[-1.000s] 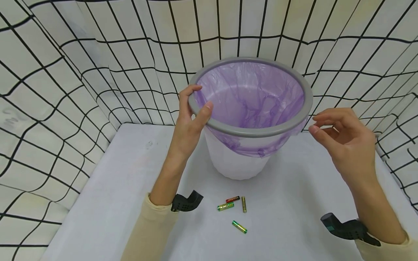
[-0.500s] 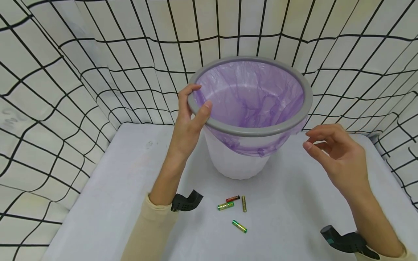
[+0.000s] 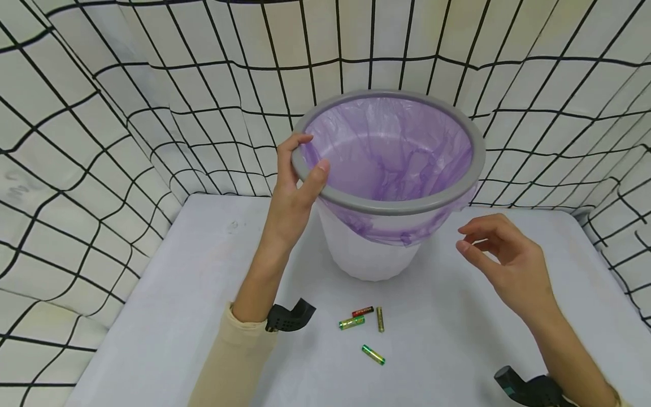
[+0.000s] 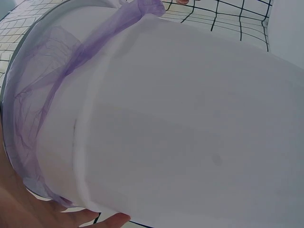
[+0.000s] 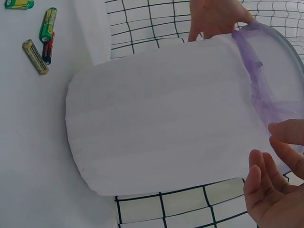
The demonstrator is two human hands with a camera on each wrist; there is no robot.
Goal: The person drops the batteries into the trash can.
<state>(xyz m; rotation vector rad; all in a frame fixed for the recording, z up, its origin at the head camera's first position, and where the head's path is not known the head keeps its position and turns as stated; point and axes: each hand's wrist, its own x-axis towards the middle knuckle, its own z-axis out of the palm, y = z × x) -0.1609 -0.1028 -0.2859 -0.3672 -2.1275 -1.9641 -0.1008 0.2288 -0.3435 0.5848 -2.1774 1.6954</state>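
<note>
A white trash bin (image 3: pixel 373 261) with a grey rim (image 3: pixel 402 207) stands on the table, lined with a purple plastic bag (image 3: pixel 351 155) folded over its edge. My left hand (image 3: pixel 292 203) grips the rim on the left side, thumb over the front edge. To the right of the bin, my right hand (image 3: pixel 508 265) hovers apart from it, fingers loosely bent, nothing seen in them. In front of the bin lie several batteries: a red one (image 3: pixel 363 311), a gold one (image 3: pixel 380 319), a green one (image 3: pixel 352 322) and another green one (image 3: pixel 373 354) nearer me.
A white-covered table (image 3: pixel 203 271) carries everything. White walls with a black grid (image 3: pixel 213 85) rise behind and at both sides. The bin stands near the back wall.
My right hand has moved down and to the left, from beside the rim to lower beside the bin. My left hand, the bin and the batteries have stayed in place.
</note>
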